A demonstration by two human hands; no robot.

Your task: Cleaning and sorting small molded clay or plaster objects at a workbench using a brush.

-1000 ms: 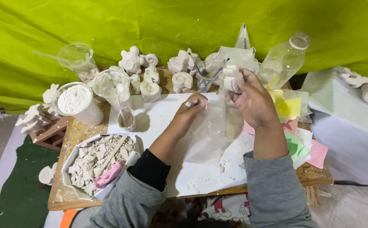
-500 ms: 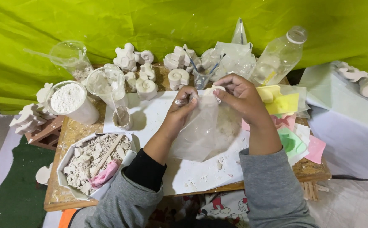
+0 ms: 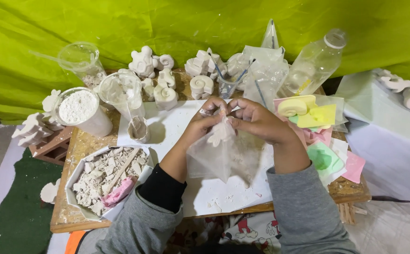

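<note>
A clear plastic bag (image 3: pixel 223 157) hangs from both hands over the white sheet (image 3: pixel 176 124) on the wooden table (image 3: pixel 73 216), with one small white plaster figure (image 3: pixel 220 135) inside it just under the fingertips. The left hand (image 3: pixel 204 123) and the right hand (image 3: pixel 256 120) are drawn together at the top of the bag, each pinching its mouth, fingertips almost touching. Just beyond the hands stands one clear cup (image 3: pixel 227 84) with thin sticks in it, and beside that a heap of crumpled clear bags (image 3: pixel 263 70). Farther beyond, along the green cloth backdrop (image 3: pixel 191 23), sits a row of white plaster casts (image 3: pixel 166 91), roughly ten, several of them spiral-shelled snails. To the right of the right hand lie coloured foam moulds in clear sleeves (image 3: pixel 318 117): yellow uppermost, green and pink below, the exact count hard to tell; one tilted clear plastic bottle (image 3: pixel 315 61) stands behind them. To the left of the left hand stand three clear tubs: one full of white powder (image 3: pixel 78 108), one nearly empty (image 3: pixel 120 91), one farther back (image 3: pixel 80 59), plus a small grey mixing cup (image 3: pixel 139 129). Nearer the body on the left, one white tray (image 3: pixel 75 176) holds broken plaster pieces and a pink scrap.
</note>
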